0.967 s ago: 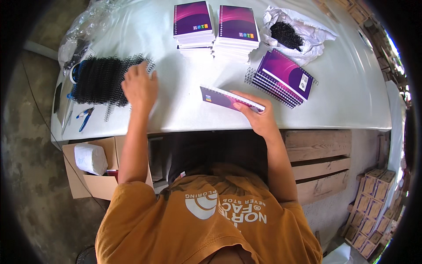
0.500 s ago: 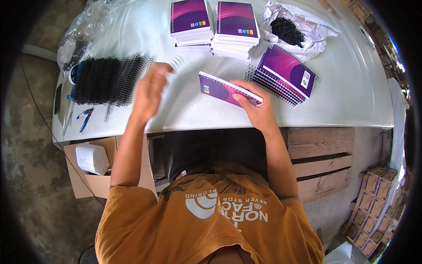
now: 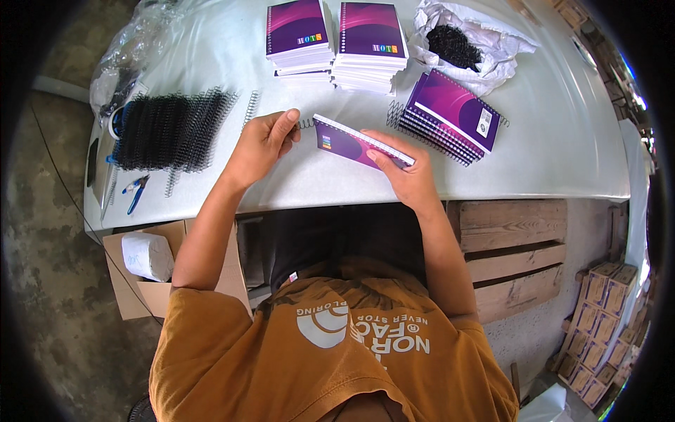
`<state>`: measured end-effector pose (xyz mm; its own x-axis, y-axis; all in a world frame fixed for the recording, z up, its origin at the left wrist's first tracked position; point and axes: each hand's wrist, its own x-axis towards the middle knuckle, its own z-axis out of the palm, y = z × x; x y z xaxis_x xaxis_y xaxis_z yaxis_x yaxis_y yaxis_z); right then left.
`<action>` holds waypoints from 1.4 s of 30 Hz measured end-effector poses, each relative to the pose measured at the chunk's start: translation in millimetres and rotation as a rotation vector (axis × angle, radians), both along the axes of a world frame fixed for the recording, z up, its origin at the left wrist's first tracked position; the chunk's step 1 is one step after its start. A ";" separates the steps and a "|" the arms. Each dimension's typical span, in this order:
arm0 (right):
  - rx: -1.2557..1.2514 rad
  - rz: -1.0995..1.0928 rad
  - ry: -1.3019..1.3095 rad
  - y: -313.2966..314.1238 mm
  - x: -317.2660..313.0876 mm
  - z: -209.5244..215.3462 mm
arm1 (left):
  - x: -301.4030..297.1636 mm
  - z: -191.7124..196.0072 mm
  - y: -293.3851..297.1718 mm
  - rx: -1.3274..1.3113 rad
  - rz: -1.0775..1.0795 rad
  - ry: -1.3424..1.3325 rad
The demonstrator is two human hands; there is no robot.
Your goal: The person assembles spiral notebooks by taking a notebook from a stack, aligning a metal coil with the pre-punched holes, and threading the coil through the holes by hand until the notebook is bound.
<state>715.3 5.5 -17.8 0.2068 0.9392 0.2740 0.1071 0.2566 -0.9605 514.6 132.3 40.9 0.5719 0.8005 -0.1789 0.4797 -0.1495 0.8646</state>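
Observation:
My right hand grips a small purple notebook at its right end, thumb on the cover, its punched edge turned up. Left of it, my left hand is closed on a thin black spiral coil, whose end reaches the notebook's left corner. Another stretch of coil shows behind my left hand; whether it is the same piece I cannot tell. Further left lies a wide pile of black spiral coils. Beyond my right hand sits a stack of coil-bound purple notebooks.
Two stacks of purple-covered notebooks stand at the table's far side. Right of them, a white sack holds black bits. Blue-handled pliers lie near the left edge. An open cardboard box is below the table.
My left hand has moved right, toward the notebook, bringing the coil to its left corner. The notebook has shifted slightly left in my right hand.

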 end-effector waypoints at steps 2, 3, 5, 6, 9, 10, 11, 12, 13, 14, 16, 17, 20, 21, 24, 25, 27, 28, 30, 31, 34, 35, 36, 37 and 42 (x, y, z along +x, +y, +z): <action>0.017 0.015 -0.013 -0.5 -0.1 -3.1 | -0.9 5.4 6.5 -0.223 0.032 -0.106; 0.044 0.023 -0.031 -0.2 -0.6 -5.5 | -2.2 7.8 9.4 -0.334 0.049 -0.159; 0.061 0.015 -0.035 -0.4 -1.4 -5.7 | -2.1 11.2 11.3 -0.301 -0.030 -0.099; 0.053 -0.002 -0.021 -0.7 -2.6 -3.9 | -1.9 12.8 12.2 -0.284 -0.071 -0.069; 0.060 -0.034 -0.006 -0.9 -3.6 1.2 | -8.1 21.0 17.5 -0.260 -0.113 0.009; 0.068 -0.042 -0.006 -1.0 -3.5 2.3 | -7.6 20.5 18.1 -0.261 -0.118 0.029; 0.070 -0.038 -0.013 -0.9 -3.5 1.4 | -8.2 17.7 18.3 -0.263 -0.120 0.047; 0.072 -0.034 -0.020 -0.5 -3.2 -0.7 | -8.7 15.4 18.6 -0.264 -0.122 0.065; 0.075 -0.030 -0.027 -0.3 -3.2 -2.1 | -7.8 13.6 19.1 -0.249 -0.103 0.048; 0.070 -0.021 -0.018 -0.6 -3.0 -2.7 | -5.1 11.1 19.6 -0.235 -0.086 0.030; 0.060 -0.003 -0.001 -1.3 -2.6 -3.6 | -2.7 11.6 22.3 -0.265 -0.063 0.008; 0.060 -0.002 -0.006 -1.5 -2.3 -3.7 | -2.3 15.5 24.3 -0.308 -0.057 0.005; 0.054 0.014 -0.014 -2.8 -2.0 -3.7 | -4.9 10.5 23.8 -0.126 -0.153 -0.153; 0.049 0.026 -0.010 -3.2 -2.0 -3.5 | -5.3 8.8 22.3 -0.012 -0.204 -0.230; 0.030 0.039 -0.007 -4.0 -2.1 -1.4 | -4.9 26.4 14.5 0.639 -0.373 -0.047; 0.023 0.040 -0.007 -4.2 -2.3 -0.7 | -0.6 30.0 8.7 0.661 -0.356 0.008; 0.016 0.049 -0.051 -5.1 -4.0 1.3 | -7.1 29.9 7.4 0.796 -0.502 0.183; 0.013 0.053 -0.073 -6.0 -5.2 2.0 | -9.6 30.0 6.9 0.861 -0.574 0.272; 0.028 0.045 -0.093 -8.4 -13.2 -0.1 | -7.7 39.5 2.5 0.901 -0.544 0.366; 0.036 0.041 -0.103 -8.9 -17.4 -1.8 | -4.7 42.4 -2.4 0.985 -0.512 0.412; 0.145 -0.040 -0.155 -8.2 -26.0 -8.9 | 2.9 28.7 -16.7 1.332 -0.236 0.388; 0.170 -0.046 -0.173 -9.2 -30.7 -8.7 | 0.0 16.1 -23.3 1.458 -0.106 0.357; 0.195 -0.052 -0.192 -11.0 -36.4 -8.4 | -10.6 -10.4 -35.2 1.354 -0.194 0.388; 0.227 -0.053 -0.210 -10.6 -40.7 -6.6 | -24.7 -41.4 -51.5 1.253 -0.273 0.423; 0.205 -0.047 -0.110 -20.1 -54.5 -14.0 | -32.8 -29.7 -47.1 1.558 -0.137 0.314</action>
